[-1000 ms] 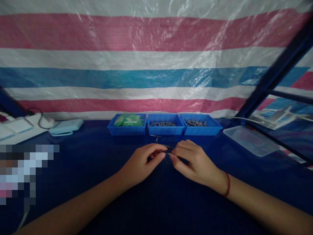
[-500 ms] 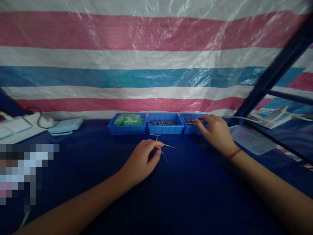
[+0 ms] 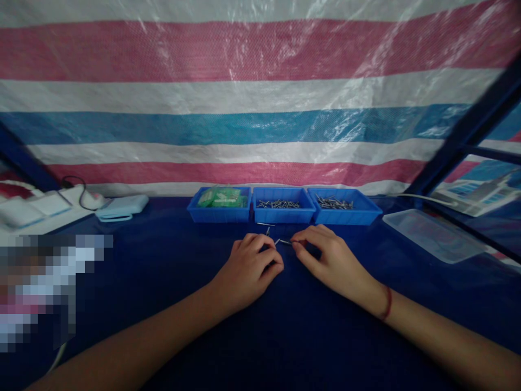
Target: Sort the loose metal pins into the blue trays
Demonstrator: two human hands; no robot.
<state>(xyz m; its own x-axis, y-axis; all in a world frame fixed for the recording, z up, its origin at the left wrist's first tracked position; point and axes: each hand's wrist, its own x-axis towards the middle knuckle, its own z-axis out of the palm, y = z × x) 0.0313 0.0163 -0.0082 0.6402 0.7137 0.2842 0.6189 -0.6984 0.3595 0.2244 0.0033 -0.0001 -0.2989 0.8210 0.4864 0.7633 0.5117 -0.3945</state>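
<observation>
My right hand [image 3: 328, 252] is closed in a pinch at the right end of a thin metal rivet [image 3: 286, 242] low over the table. Just left of it, my left hand [image 3: 252, 266] has thumb and forefinger pressed together; what lies between them is hidden. Another short metal piece [image 3: 277, 241] shows beside the left fingers. Beyond the hands, a loose rivet [image 3: 266, 224] lies before the bins, with one more [image 3: 267, 231] standing out behind the left knuckles. The middle blue bin [image 3: 285, 216] and right blue bin [image 3: 348, 217] hold many similar metal pieces.
The left blue bin [image 3: 220, 215] holds green plastic packets. A clear plastic lid [image 3: 437, 236] lies at the right by the dark frame post. At the left are a light-blue case [image 3: 124, 206] and a white power strip [image 3: 52, 209]. Striped sheeting [image 3: 244, 125] hangs behind.
My right hand has come from the right bin down and left to the loose rivets beside my left hand. The left fingers have curled closed. The view has turned slightly left.
</observation>
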